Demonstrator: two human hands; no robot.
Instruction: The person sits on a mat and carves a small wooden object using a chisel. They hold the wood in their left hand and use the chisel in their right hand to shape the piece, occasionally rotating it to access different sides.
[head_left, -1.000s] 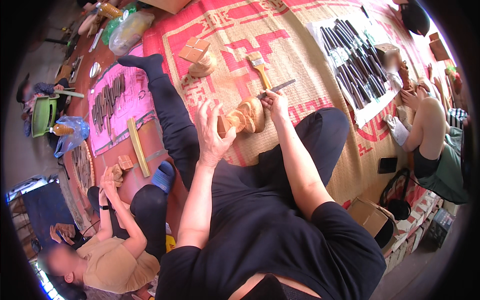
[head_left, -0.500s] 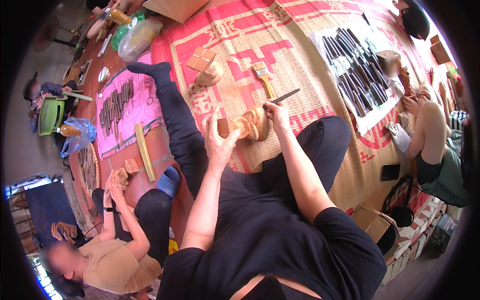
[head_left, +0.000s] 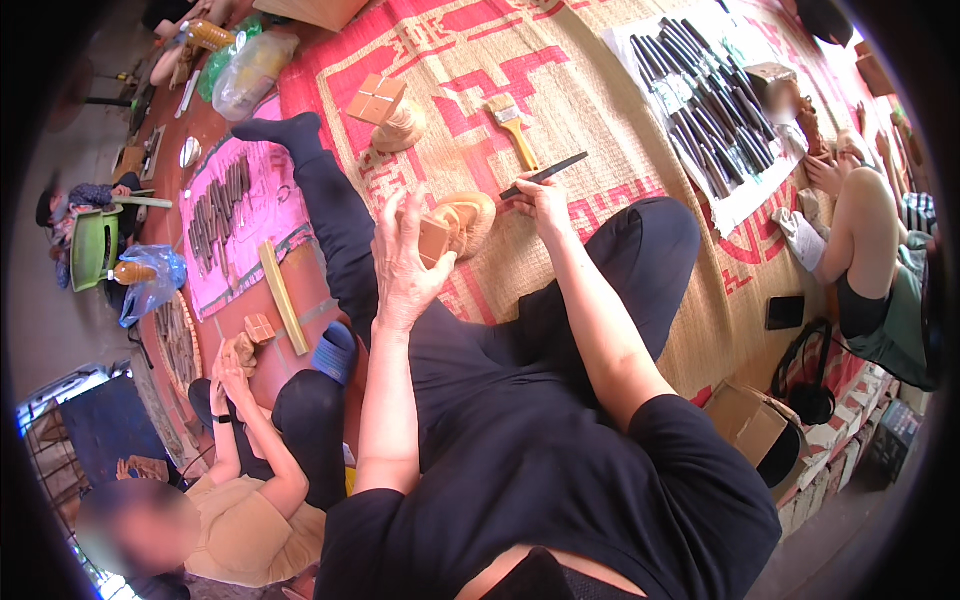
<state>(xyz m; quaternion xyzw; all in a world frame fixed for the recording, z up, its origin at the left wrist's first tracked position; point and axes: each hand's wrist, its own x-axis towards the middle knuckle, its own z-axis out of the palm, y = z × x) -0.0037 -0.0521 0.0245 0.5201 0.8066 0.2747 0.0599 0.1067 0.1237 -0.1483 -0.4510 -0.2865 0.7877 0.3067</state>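
My left hand [head_left: 405,262] is closed around a light wooden carving [head_left: 466,222] with a square, block-like end, held over the mat. The carving's rounded, folded end points away from the palm. In my right hand [head_left: 545,207] is a narrow, dark flat tool [head_left: 562,168], like a file, gripped near its lower end and pointing up to the right. It stands apart from the carving. Beyond my hands lies a flat paintbrush [head_left: 514,125] with a yellow handle. A second wooden carving [head_left: 399,128] with a square block on top stands at the far left of it.
Under everything is a red and straw woven mat [head_left: 590,125]. Several dark-handled tools [head_left: 700,110] lie on a white sheet at right; more tools [head_left: 220,210] rest on a pink cloth. A co-worker [head_left: 250,520] sits at lower left, another [head_left: 870,240] at right.
The carving has come away from the tool and turned in my left hand. My left fingers have lifted and shifted round it; the tool stays in my right hand.
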